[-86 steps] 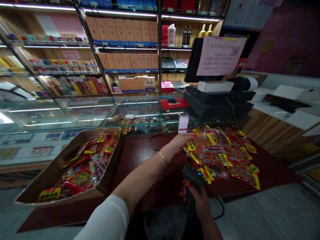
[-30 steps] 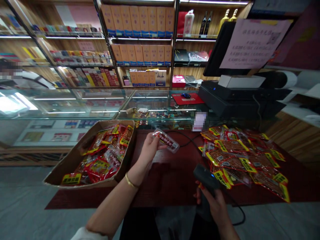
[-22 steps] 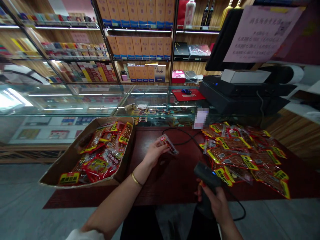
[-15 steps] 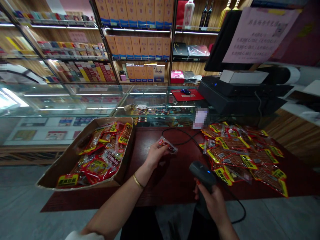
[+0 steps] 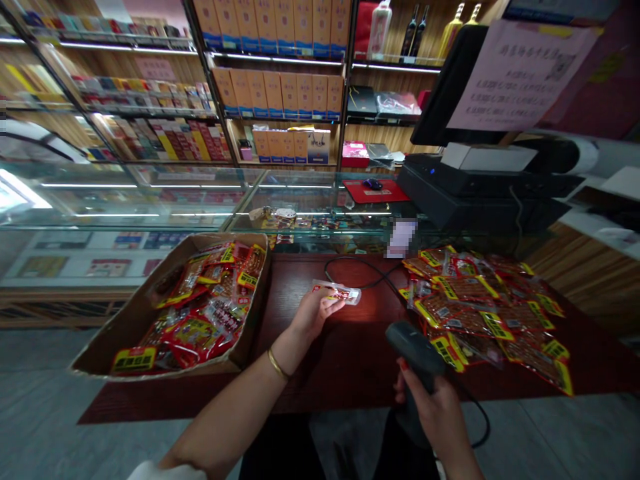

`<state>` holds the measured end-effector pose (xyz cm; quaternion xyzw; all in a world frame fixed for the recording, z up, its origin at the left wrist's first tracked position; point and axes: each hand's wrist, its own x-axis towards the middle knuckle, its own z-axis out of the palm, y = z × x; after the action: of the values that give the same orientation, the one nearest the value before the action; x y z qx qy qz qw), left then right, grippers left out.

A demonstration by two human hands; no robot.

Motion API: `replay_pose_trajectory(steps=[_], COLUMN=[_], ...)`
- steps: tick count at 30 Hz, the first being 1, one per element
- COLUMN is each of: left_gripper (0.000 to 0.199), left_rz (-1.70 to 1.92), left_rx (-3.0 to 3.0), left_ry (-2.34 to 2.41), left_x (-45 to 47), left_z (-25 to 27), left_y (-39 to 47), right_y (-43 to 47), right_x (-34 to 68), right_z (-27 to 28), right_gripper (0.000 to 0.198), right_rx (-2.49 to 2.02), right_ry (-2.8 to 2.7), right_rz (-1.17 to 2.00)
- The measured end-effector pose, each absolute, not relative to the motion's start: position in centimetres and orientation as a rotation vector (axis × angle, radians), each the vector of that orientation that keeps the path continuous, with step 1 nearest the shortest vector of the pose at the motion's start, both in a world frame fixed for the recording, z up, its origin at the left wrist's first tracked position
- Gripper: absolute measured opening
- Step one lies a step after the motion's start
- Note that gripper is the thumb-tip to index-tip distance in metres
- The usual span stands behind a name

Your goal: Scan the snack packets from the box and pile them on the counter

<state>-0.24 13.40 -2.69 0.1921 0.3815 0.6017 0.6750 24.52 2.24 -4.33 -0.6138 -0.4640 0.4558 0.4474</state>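
My left hand [image 5: 314, 312] pinches a small clear snack packet [image 5: 347, 294] with red and white print, held just above the dark red wooden table [image 5: 300, 380]. In my right hand [image 5: 433, 407] is a black barcode scanner [image 5: 415, 350], gripped by its handle with its head toward the packet. Light falls on the packet and on the tabletop beside it. Left of my hands stands a cardboard box [image 5: 255, 333] holding many red and yellow snack packets [image 5: 200, 333]. A heap of similar flat packets [image 5: 465, 313] lies on the table to the right.
Behind the table runs a glass display counter [image 5: 200, 200]. On it are a red mouse pad [image 5: 395, 192] with a mouse, and a dark cash-register unit [image 5: 450, 193] under a monitor [image 5: 450, 87]. A black cable [image 5: 345, 260] curls across the table. A person's white sleeve [image 5: 40, 140] shows far left.
A light now shines on the packet and table. My left hand has turned the packet flatter, its fingers now beneath it. The scanner has shifted slightly right.
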Motion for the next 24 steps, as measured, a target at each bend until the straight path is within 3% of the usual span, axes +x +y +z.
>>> replay_pose_trajectory(steps=[24], left_gripper=[0.014], left_rz=[1.264], left_rx=[0.493], left_ry=[0.829], left_x=[0.4], left_z=[-2.6], left_y=[13.1], right_y=[3.9], right_x=[22.0], right_z=[-3.4], right_gripper=[0.049], right_rx=[-1.557], right_ry=[-1.260], right_rz=[1.040])
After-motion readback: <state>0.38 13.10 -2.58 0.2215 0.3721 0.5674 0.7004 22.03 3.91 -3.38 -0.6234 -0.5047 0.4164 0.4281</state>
